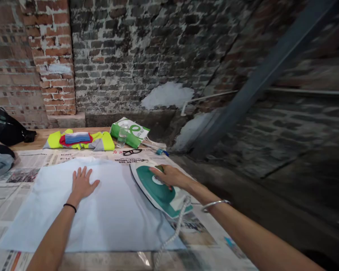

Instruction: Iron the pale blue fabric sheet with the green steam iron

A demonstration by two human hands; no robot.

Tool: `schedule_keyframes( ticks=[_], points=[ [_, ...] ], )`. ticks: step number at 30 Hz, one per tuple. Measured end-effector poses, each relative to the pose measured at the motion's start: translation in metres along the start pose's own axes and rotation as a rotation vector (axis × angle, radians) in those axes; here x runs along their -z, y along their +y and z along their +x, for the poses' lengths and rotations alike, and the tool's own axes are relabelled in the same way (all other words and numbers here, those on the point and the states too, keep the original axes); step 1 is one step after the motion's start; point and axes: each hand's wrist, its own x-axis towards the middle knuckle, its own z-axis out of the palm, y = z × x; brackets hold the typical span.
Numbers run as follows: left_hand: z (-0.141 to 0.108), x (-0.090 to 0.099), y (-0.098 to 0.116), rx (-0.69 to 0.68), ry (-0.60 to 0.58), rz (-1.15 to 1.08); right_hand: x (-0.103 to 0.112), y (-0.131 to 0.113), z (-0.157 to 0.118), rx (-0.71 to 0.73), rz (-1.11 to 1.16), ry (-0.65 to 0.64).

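A pale blue cloth (pixel 115 210) lies spread over newspaper on the table. My left hand (pixel 82 183) rests flat on its upper left part, fingers spread. With my right hand (pixel 169 177) I grip the handle of a green and white clothes iron (pixel 151 184). The iron is at the cloth's right edge, its tip pointing away to the left; its soleplate is hidden, so I cannot tell whether it touches the cloth. From its back end a pale cord (pixel 175 233) runs down toward the near edge, across the cloth.
Beyond the cloth are folded yellow clothing (pixel 104 140), a clear cup (pixel 122 136), a green and white bag (pixel 134 130) and eyeglasses (pixel 132 152). A black bag (pixel 8 126) sits far left. A brick wall (pixel 124 56) and slanted beam (pixel 265 79) stand behind and right.
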Motion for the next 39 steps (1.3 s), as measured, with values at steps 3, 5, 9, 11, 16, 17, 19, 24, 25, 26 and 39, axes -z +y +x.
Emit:
schedule_keyframes(
  ticks=[3, 5, 9, 11, 16, 17, 19, 24, 25, 26, 39],
  points=[
    [0.000, 0.009, -0.008, -0.005, 0.023, -0.064, 0.003, 0.001, -0.012, -0.063, 0.027, 0.003],
    [-0.006, 0.020, -0.022, 0.001, 0.046, -0.088, 0.004, 0.001, -0.028, -0.053, 0.066, 0.024],
    [-0.042, 0.044, -0.061, 0.011, 0.101, -0.074, 0.002, 0.004, -0.066, 0.051, 0.136, 0.015],
    [-0.074, 0.051, -0.076, 0.030, 0.104, -0.048, -0.001, -0.002, -0.083, 0.102, 0.162, -0.040],
    [-0.153, 0.053, -0.090, 0.049, 0.137, 0.095, -0.019, -0.052, -0.115, 0.344, 0.135, -0.150],
    [-0.164, 0.053, -0.091, 0.068, 0.152, 0.142, -0.024, -0.065, -0.120, 0.408, 0.110, -0.159],
    [-0.181, 0.053, -0.095, 0.146, 0.161, 0.229, -0.034, -0.089, -0.127, 0.511, 0.063, -0.205],
    [-0.200, 0.054, -0.101, 0.396, 0.075, 0.334, -0.046, -0.121, -0.134, 0.613, -0.025, -0.320],
    [-0.202, 0.053, -0.101, 0.413, 0.068, 0.338, -0.046, -0.121, -0.133, 0.614, -0.039, -0.325],
    [-0.203, 0.053, -0.101, 0.418, 0.067, 0.338, -0.046, -0.118, -0.132, 0.611, -0.047, -0.326],
    [-0.201, 0.058, -0.100, 0.418, 0.054, 0.341, -0.020, -0.007, -0.129, 0.090, 0.104, -0.134]
  ],
)
